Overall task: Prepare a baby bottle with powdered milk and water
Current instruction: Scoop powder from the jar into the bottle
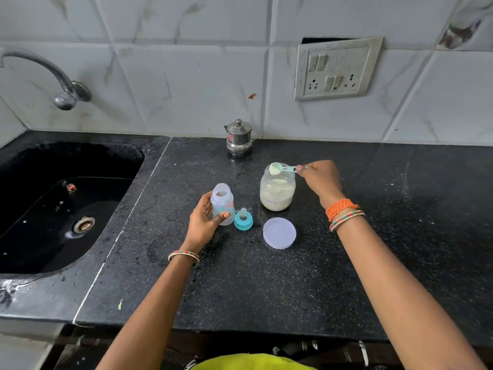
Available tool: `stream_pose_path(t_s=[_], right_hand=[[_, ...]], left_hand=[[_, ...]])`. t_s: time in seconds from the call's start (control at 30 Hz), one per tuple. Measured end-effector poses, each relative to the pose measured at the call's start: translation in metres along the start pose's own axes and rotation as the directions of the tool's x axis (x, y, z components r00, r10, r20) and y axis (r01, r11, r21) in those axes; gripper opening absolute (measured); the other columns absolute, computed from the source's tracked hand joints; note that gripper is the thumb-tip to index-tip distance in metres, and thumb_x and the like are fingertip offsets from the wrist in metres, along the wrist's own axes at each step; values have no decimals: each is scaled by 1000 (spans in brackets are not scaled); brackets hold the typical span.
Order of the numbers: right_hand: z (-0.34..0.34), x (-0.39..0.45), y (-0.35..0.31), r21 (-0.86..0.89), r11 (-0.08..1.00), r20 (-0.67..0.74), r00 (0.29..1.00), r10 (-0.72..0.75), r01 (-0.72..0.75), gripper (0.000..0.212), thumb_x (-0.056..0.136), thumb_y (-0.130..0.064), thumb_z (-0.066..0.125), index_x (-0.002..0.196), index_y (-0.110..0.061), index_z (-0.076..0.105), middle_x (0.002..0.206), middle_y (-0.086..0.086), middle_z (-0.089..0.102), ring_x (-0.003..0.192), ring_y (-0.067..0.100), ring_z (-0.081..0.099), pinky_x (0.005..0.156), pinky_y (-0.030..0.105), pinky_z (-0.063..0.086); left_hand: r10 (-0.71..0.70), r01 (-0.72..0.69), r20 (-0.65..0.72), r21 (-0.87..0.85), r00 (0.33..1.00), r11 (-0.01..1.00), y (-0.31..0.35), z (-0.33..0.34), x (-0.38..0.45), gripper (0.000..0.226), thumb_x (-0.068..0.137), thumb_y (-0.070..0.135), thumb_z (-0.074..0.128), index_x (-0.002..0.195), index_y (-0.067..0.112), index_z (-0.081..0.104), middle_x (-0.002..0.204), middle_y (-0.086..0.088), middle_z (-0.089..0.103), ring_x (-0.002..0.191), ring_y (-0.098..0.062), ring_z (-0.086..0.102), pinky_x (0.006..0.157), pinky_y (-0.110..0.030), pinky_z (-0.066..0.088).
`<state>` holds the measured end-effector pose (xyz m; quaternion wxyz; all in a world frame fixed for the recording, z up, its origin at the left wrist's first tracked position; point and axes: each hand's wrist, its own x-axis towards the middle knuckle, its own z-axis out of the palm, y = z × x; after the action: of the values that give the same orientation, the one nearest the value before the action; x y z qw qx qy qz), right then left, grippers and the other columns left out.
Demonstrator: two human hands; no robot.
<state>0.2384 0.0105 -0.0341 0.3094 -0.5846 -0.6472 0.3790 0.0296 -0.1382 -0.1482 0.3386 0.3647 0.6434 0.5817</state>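
While the scoop (277,169) is held level above the open jar (277,192), heaped with white powder, its handle is pinched at the right end by the fingers (301,169) of the right hand (321,180). The long axis of the scoop runs left to right, bowl to the left, handle to the right, so the loaded end is already turned toward the bottle (222,204).

The bottle stands on the table (266,276), left of the jar and slightly nearer, its mouth open and facing up. It is gripped round its lower body by the left hand (205,220), thumb across the front and the other fingers curled behind. Whether any powder or water is in it cannot be told.

The coming move is judged to turn on one relation: the bottle mouth lies to the left of the scoop bowl, a little nearer and lower, well apart from it, and it is much narrower than the jar mouth. The right hand is the nearer one to the scoop; the left is committed to steadying the bottle. A leftward carry with the bowl kept level is called for, then a tip over the mouth.

Just right of the bottle the teal teat cap (243,221) rests on the table, and the jar lid (279,233) lies flat nearer still.
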Motion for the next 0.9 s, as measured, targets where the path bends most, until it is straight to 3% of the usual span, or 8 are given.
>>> stream_pose_path(t_s=[0.07, 0.2, 0.37, 0.47, 0.53, 0.63, 0.77, 0.9], right_hand=[[5, -2, -6, 49, 998, 0, 1000, -25, 25, 30, 81, -29, 67, 66, -4, 69, 62, -12, 57, 104, 33, 58, 99, 59, 39], [21, -9, -20, 78, 993, 13, 996, -92, 91, 28, 78, -34, 66, 55, -18, 65, 65, -12, 61, 106, 35, 58, 96, 58, 43], [50, -28, -32, -14, 979, 50, 978, -202, 203, 17, 87, -31, 62, 81, -19, 73, 93, 1, 68, 109, 27, 53, 97, 43, 39], [65, -39, -32, -60, 960, 89, 959, -268, 273, 16, 88, -26, 61, 80, -17, 72, 91, 3, 68, 96, 22, 55, 82, 34, 33], [75, -42, -29, -126, 935, 85, 943, -322, 331, 13, 88, -26, 62, 77, -20, 68, 103, 2, 65, 108, 25, 54, 90, 40, 35], [83, -46, -22, -202, 900, 101, 922, -373, 386, 12, 89, -23, 61, 89, -16, 70, 135, 3, 51, 132, 23, 37, 109, 49, 21], [84, -53, -17, -291, 789, 105, 838, -536, 541, 11, 89, -20, 60, 92, -15, 69, 140, 6, 46, 138, 24, 29, 111, 51, 13], [83, -57, -15, -400, 619, 104, 705, -702, 676, 8, 85, -17, 63, 89, -13, 69, 135, 11, 52, 135, 29, 36, 110, 53, 10]], left_hand=[[2, -2, -5, 0, 1000, 1000, 0, 0, -1, 64, 78, -6, 69, 134, 8, 41, 137, -10, 53, 126, -18, 51, 108, -35, 41], [15, -15, -10, 10, 1000, 1000, 0, 0, -3, 62, 78, -7, 69, 132, 10, 43, 137, -10, 53, 124, -18, 51, 107, -34, 41], [17, -16, -31, 31, 999, 999, -1, 0, -7, 62, 78, -6, 69, 131, 11, 43, 136, -9, 53, 126, -18, 51, 107, -34, 41], [18, -17, -40, 34, 999, 999, -1, 1, -8, 63, 78, -6, 70, 133, 11, 42, 137, -8, 53, 126, -18, 51, 108, -33, 40], [18, -17, -40, 20, 999, 1000, 0, 2, -8, 62, 78, -6, 69, 131, 13, 43, 134, -5, 54, 125, -16, 51, 107, -33, 40], [21, -21, -36, 0, 999, 1000, 0, 3, -10, 61, 78, -6, 69, 129, 15, 43, 131, -3, 55, 123, -15, 52, 107, -32, 41], [30, -30, -48, 0, 998, 1000, -3, 4, -10, 61, 78, -4, 70, 131, 11, 43, 133, -6, 55, 123, -16, 53, 106, -33, 42], [44, -44, -48, -2, 998, 999, -3, 5, -10, 60, 78, -4, 70, 131, 9, 44, 132, -9, 56, 124, -19, 53, 106, -34, 43]])
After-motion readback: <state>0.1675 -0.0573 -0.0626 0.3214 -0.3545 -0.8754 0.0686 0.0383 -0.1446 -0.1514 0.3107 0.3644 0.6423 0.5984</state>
